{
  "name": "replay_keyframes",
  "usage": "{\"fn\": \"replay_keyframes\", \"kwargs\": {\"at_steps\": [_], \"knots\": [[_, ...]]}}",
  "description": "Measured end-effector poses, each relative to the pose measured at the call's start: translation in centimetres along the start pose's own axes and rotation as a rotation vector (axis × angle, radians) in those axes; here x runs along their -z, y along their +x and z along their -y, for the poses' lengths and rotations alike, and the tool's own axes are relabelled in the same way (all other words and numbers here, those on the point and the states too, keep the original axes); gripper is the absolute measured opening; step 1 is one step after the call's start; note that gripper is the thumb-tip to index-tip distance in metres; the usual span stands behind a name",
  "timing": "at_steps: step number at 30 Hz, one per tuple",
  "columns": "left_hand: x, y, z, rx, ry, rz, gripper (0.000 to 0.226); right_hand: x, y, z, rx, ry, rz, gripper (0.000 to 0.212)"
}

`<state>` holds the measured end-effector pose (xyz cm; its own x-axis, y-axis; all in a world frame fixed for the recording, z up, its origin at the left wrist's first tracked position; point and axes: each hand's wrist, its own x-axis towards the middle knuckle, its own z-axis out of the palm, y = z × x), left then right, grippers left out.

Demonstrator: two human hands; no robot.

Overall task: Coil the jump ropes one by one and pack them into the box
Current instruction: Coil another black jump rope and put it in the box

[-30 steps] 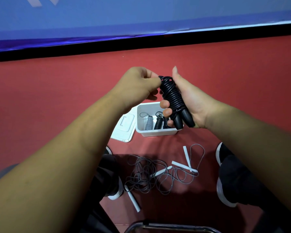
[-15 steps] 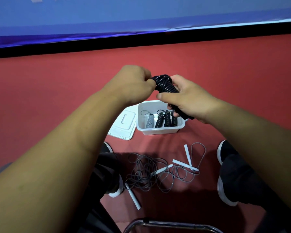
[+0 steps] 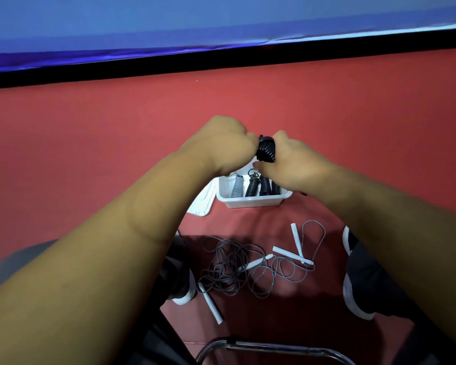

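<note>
Left hand: the left hand (image 3: 221,144) is clenched knuckles-up against the left side of a tightly coiled black jump rope (image 3: 267,152), gripping it; its fingertips are hidden underneath

Right hand: the right hand (image 3: 298,164) is wrapped round the right side of the same bundle, fingers curled over it

Held rope: only a short ribbed stretch of the black coil shows between the two fists, held in the air above the box

Box: a white rectangular plastic box (image 3: 253,201) sits on the floor directly below the hands, its far end hidden by the right hand

Box contents: one coiled grey rope (image 3: 237,189) at the left, then three coiled black ropes (image 3: 252,187) side by side, all lying lengthwise

Lid: a flat white plastic lid (image 3: 202,204) lies just beside the box, under the left wrist

Loose rope: a tangle of thin grey cord with slim white handles (image 3: 237,267) is spread on the floor nearer the body than the hands, between the two black shoes with white soles (image 3: 353,288)

Floor: red matte surface (image 3: 90,154) all around the hands

Beyond the hands: a black strip (image 3: 221,60) under a blue panel (image 3: 221,22)

Nearest the body: a curved metal tube (image 3: 261,347)
</note>
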<state>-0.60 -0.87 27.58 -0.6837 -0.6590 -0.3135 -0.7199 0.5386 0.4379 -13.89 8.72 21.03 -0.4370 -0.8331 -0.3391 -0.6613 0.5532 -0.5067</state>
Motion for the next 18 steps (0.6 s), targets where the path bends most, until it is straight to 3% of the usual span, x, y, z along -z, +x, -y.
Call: {"fn": "replay_keyframes", "kwargs": {"at_steps": [3, 5, 6, 10, 13, 16, 18], "knots": [[-0.1, 0.5, 0.6, -0.003, -0.020, -0.115, 0.049, 0.9, 0.3, 0.0, 0.018, 0.151, 0.094, 0.055], [0.0, 0.8, 1.2, -0.015, -0.021, -0.166, 0.062, 1.2, -0.1, 0.0, 0.046, 0.227, 0.113, 0.041], [0.1, 1.2, 1.7, -0.008, -0.087, -0.173, 0.066, 1.2, -0.4, -0.1, 0.060, 0.271, 0.104, 0.037], [0.6, 1.9, 2.7, -0.044, -0.521, -0.120, 0.058, 1.4, -1.0, -0.6, 0.048, 0.609, 0.036, 0.052], [0.3, 2.1, 1.8, -0.050, -0.675, -0.091, 0.055, 1.1, -1.3, -0.4, -0.012, 0.976, 0.155, 0.047], [-0.1, 2.1, 1.1, -0.013, -0.545, -0.094, 0.044, 0.9, -1.3, 0.0, -0.068, 0.927, 0.170, 0.045], [-0.5, 2.1, 0.6, 0.004, -0.355, -0.075, 0.041, 0.6, -0.9, -0.3, -0.097, 0.814, 0.135, 0.031]]}}
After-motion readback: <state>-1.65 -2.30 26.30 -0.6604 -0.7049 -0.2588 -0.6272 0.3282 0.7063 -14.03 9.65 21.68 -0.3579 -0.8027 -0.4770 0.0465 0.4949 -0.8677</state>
